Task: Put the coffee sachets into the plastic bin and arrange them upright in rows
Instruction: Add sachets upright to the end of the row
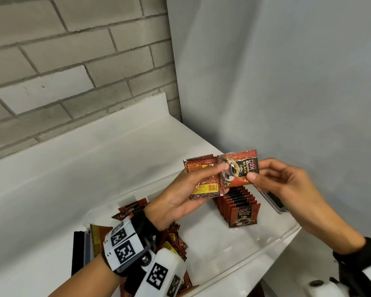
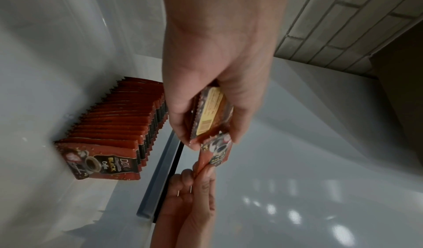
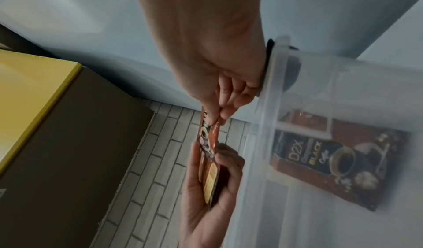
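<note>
Left hand (image 1: 180, 196) grips a sachet stack (image 1: 204, 181); right hand (image 1: 287, 185) pinches the front sachet (image 1: 238, 168), long axis sideways. Upright row (image 1: 238, 206) stands by the bin's (image 1: 255, 251) right wall, room leftward.

Likely home utility corner — grey brick wall (image 1: 73, 61), white counter (image 1: 94, 151) — type uncertain.
</note>
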A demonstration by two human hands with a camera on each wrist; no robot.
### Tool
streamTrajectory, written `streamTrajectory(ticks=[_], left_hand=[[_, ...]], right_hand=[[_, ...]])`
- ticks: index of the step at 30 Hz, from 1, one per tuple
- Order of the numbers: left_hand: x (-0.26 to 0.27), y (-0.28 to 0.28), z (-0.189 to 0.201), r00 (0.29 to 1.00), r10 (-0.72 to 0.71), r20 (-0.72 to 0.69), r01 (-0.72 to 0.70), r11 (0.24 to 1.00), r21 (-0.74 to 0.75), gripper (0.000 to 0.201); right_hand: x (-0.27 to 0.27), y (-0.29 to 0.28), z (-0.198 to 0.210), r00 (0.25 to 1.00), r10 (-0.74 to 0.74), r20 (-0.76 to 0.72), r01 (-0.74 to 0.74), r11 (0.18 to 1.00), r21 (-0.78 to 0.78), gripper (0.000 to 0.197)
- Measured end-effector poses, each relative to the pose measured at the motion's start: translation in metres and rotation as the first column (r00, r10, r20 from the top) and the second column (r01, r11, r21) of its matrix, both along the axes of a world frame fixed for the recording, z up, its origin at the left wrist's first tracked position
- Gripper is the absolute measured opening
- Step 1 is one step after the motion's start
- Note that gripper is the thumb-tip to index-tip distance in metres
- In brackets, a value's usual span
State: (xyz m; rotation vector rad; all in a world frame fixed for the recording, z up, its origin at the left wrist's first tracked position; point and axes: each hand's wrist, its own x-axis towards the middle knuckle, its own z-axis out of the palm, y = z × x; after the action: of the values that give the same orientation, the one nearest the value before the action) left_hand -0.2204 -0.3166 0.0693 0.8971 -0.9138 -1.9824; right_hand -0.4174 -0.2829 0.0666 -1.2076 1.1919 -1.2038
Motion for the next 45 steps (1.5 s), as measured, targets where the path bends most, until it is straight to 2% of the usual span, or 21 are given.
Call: streamTrajectory(ticks=[3,5,6,8,10,14,16,19,23,26,28,32,37,39,41,43,45], left_hand=[[0.003,-0.002,-0.001,0.999,0.049,-0.005,-0.049,0.998,0.035,0.024],[0.003,-0.003,-0.001,0.996,0.085,-0.029,-0.083,0.995,0.063,0.026],[0.003,-0.003,-0.001,0.994,0.098,-0.042,-0.095,0.993,0.077,0.027],[0.002,-0.003,-0.001,0.993,0.107,-0.046,-0.102,0.99,0.096,0.028],[0.002,-0.003,-0.001,0.994,0.104,-0.042,-0.099,0.99,0.101,0.028],[0.003,-0.004,-0.002,0.995,0.099,-0.033,-0.095,0.99,0.109,0.025],[0.003,-0.004,-0.003,0.995,0.094,-0.03,-0.09,0.989,0.117,0.026],[0.003,-0.005,-0.003,0.995,0.092,-0.027,-0.088,0.988,0.125,0.028],[0.002,-0.003,0.0,0.995,0.088,-0.047,-0.08,0.986,0.147,0.024],[0.002,-0.003,0.0,0.994,0.082,-0.066,-0.069,0.982,0.178,0.021],[0.003,-0.003,-0.001,0.994,0.086,-0.072,-0.071,0.979,0.193,0.023],[0.003,-0.002,-0.001,0.993,0.089,-0.076,-0.074,0.979,0.19,0.025],[0.001,-0.002,-0.003,0.998,0.038,-0.047,-0.03,0.987,0.159,0.027],[0.0,-0.002,-0.003,0.999,0.019,-0.034,-0.014,0.989,0.149,0.033],[0.0,-0.001,-0.003,1.0,0.014,-0.02,-0.01,0.989,0.146,0.033],[0.0,-0.002,-0.004,1.0,-0.001,0.021,-0.002,0.993,0.118,0.033],[0.001,-0.002,-0.006,0.998,-0.008,0.064,0.003,0.996,0.089,0.035]], right_hand=[[-0.014,0.003,0.009,0.99,0.109,-0.087,-0.107,0.994,0.023,0.014],[-0.023,0.006,0.01,0.933,0.231,-0.275,-0.235,0.972,0.016,0.009],[-0.027,0.007,0.007,0.871,0.255,-0.42,-0.282,0.959,-0.001,0.009],[-0.031,0.006,-0.002,0.684,0.177,-0.708,-0.343,0.934,-0.098,0.012],[-0.032,0.003,-0.015,0.545,0.059,-0.836,-0.446,0.865,-0.229,0.017],[-0.026,-0.002,-0.029,0.326,-0.077,-0.942,-0.575,0.775,-0.262,0.025],[-0.021,-0.001,-0.027,0.254,-0.138,-0.957,-0.615,0.741,-0.27,0.028],[-0.015,0.001,-0.024,0.175,-0.191,-0.966,-0.661,0.704,-0.259,0.032],[-0.009,0.001,-0.02,0.106,-0.206,-0.973,-0.703,0.676,-0.22,0.044],[-0.004,0.0,-0.018,0.038,-0.214,-0.976,-0.727,0.664,-0.174,0.044],[-0.002,-0.002,-0.019,0.014,-0.216,-0.976,-0.737,0.658,-0.156,0.042],[-0.006,-0.004,-0.022,0.011,-0.19,-0.982,-0.738,0.661,-0.136,0.045],[-0.012,-0.008,-0.024,0.066,-0.15,-0.986,-0.769,0.622,-0.147,0.072],[-0.014,-0.009,-0.026,0.096,-0.14,-0.985,-0.773,0.614,-0.162,0.075],[-0.016,-0.011,-0.03,0.124,-0.122,-0.985,-0.77,0.614,-0.174,0.071],[-0.02,-0.016,-0.035,0.17,-0.075,-0.983,-0.767,0.616,-0.179,0.059],[-0.024,-0.02,-0.035,0.272,0.018,-0.962,-0.739,0.644,-0.197,0.04]])
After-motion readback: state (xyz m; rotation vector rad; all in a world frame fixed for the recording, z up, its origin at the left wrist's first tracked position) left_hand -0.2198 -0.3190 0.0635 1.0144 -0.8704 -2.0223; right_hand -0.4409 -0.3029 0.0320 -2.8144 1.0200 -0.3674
